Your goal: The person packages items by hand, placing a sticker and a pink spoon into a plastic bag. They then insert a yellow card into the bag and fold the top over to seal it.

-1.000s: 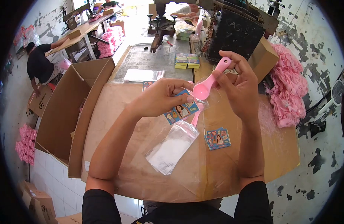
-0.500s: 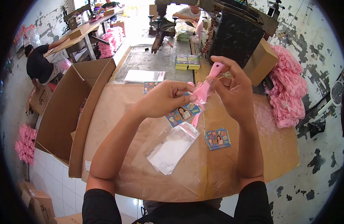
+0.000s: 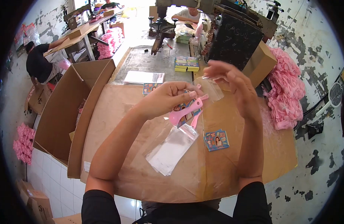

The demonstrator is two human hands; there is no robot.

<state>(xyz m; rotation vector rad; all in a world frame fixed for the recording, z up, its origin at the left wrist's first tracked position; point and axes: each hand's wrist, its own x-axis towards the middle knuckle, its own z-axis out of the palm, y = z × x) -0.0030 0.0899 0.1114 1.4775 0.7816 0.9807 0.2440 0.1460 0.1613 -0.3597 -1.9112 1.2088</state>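
Observation:
My left hand [image 3: 162,100] is raised above the table and pinches a pink plastic spoon [image 3: 187,110] together with a printed picture card [image 3: 183,108] behind it. A second pink spoon [image 3: 196,118] shows just below. My right hand [image 3: 233,84] is lifted beside it, its fingers pinching the top of a small clear plastic bag [image 3: 211,89]. Below both hands a stack of clear bags [image 3: 172,148] lies on the brown paper-covered table [image 3: 123,168]. To the right of that stack lies a small pile of picture cards [image 3: 217,140].
An open cardboard box [image 3: 67,112] stands at the left table edge. Stacked card packs [image 3: 187,63] and a sheet of bags [image 3: 144,77] lie farther back. Heaps of pink goods [image 3: 287,93] sit at right. A person in black [image 3: 39,65] bends at left; another person [image 3: 188,15] sits at the back.
The pink spoon has passed from my right hand to my left and now lies against the card. My right hand has taken hold of a clear bag and lifted it.

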